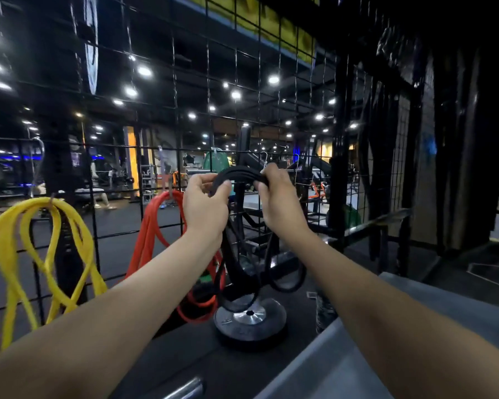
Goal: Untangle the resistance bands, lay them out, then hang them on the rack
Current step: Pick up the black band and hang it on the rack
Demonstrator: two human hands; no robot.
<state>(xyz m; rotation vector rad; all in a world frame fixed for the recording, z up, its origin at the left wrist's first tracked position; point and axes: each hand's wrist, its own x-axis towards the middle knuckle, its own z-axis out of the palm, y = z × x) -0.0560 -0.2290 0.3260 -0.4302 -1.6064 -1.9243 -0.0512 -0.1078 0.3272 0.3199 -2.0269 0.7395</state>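
Observation:
A black resistance band (241,174) is bunched in several loops between both hands, raised against the black wire grid rack (173,110). My left hand (206,201) grips the left side of the bunch and my right hand (277,194) grips the right side. The band's lower loops (285,280) hang down below my hands. A red band (153,223) hangs from a hook on the rack just left of my left hand. A yellow band (41,249) hangs from another hook at the far left.
A metal weight plate (251,321) lies on the dark surface below the hanging loops. A grey bench or box edge (415,326) fills the lower right. A metal bar end (185,390) shows at the bottom. Gym machines stand behind the grid.

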